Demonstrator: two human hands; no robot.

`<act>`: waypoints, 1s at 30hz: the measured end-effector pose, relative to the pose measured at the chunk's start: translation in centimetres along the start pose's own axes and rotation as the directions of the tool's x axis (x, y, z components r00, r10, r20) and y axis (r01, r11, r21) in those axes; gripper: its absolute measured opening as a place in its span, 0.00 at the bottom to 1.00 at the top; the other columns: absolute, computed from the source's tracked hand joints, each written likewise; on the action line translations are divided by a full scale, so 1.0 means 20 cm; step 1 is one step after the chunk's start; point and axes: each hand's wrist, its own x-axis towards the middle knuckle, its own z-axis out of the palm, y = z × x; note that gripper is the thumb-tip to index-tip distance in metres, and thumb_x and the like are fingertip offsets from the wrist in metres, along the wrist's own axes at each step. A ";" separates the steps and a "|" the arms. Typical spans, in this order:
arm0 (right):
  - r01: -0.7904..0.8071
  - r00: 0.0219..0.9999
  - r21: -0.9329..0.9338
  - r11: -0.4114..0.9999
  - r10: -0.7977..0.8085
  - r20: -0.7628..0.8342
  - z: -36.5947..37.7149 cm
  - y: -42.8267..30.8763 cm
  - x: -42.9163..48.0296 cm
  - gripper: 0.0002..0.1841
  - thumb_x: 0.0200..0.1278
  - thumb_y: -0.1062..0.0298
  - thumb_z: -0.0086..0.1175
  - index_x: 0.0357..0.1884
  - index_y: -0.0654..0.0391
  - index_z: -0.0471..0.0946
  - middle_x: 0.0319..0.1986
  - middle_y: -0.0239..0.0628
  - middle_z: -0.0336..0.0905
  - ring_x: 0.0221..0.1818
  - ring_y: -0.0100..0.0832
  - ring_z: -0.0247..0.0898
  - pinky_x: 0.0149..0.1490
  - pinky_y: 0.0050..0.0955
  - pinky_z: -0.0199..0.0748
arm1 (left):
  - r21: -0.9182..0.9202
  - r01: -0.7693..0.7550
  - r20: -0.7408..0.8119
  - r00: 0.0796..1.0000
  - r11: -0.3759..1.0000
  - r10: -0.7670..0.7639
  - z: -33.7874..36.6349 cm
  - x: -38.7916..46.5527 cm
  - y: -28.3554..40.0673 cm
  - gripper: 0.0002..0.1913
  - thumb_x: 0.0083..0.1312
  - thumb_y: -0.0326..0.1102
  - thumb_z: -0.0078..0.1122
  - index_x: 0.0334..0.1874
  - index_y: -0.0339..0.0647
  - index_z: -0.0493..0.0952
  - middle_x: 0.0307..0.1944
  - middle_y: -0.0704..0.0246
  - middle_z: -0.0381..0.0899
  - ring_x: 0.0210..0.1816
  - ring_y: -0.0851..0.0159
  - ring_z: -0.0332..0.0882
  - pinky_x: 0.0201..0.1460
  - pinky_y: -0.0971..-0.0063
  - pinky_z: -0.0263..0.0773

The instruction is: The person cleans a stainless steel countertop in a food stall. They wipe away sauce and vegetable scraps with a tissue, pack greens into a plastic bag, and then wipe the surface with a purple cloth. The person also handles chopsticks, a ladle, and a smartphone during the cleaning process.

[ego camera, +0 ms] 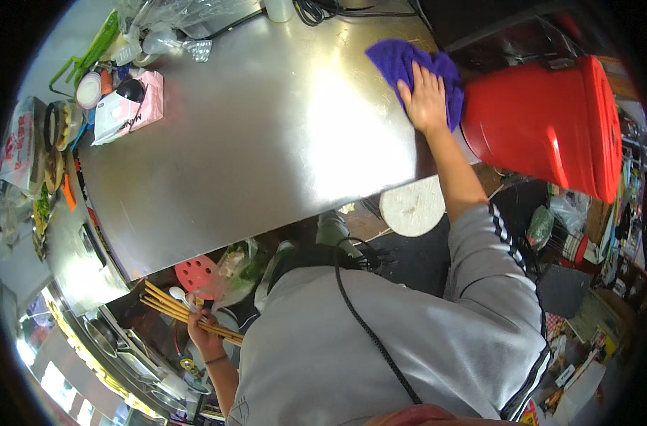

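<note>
Under the palm of my right hand (428,104) a purple cloth (390,58) lies bunched on the stainless steel tabletop (233,117), near its far right corner. The fingers are spread flat over the cloth. Below the table's near edge, at my left side, my left hand (202,326) grips a bundle of wooden chopsticks (166,306). A white plastic spoon (178,293) sticks up beside the chopsticks; whether the same hand holds it is hard to tell.
A red lidded bucket (531,122) stands at the table's right end. On the left are a pink-and-white pack of tissues (137,109), green onions (97,45) and plastic bags. A round white stool top (413,206) and a red perforated stool (195,274) sit below the near edge.
</note>
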 end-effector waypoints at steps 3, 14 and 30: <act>-0.016 0.993 0.037 0.999 0.012 0.114 -0.19 -0.04 -0.42 0.32 0.65 0.48 0.41 0.64 0.62 0.58 0.57 0.50 0.63 0.60 0.47 0.57 0.68 0.48 0.45 | 0.028 -0.015 0.042 0.999 0.999 0.014 -0.05 0.07 0.01 0.15 0.56 0.24 0.49 0.47 0.35 0.70 0.34 0.67 0.76 0.31 0.72 0.75 0.20 0.84 0.71; 0.350 0.809 0.319 0.881 -0.456 0.371 -0.38 -0.53 -0.38 0.25 0.61 0.48 0.45 0.55 0.54 0.70 0.50 0.42 0.72 0.56 0.41 0.63 0.63 0.44 0.51 | -0.092 -0.089 0.126 0.987 0.992 0.100 -0.25 0.13 0.11 0.21 0.56 0.22 0.48 0.54 0.36 0.68 0.34 0.68 0.76 0.33 0.70 0.77 0.24 0.83 0.73; 0.218 0.968 0.107 0.970 -0.229 0.104 0.22 -1.51 0.56 0.30 0.64 0.47 0.36 0.61 0.59 0.64 0.64 0.46 0.57 0.65 0.47 0.52 0.66 0.45 0.50 | -0.113 -0.011 -0.185 0.983 0.994 -0.011 -0.28 -0.01 -0.01 0.24 0.55 0.22 0.47 0.57 0.42 0.68 0.30 0.70 0.76 0.28 0.74 0.74 0.20 0.85 0.69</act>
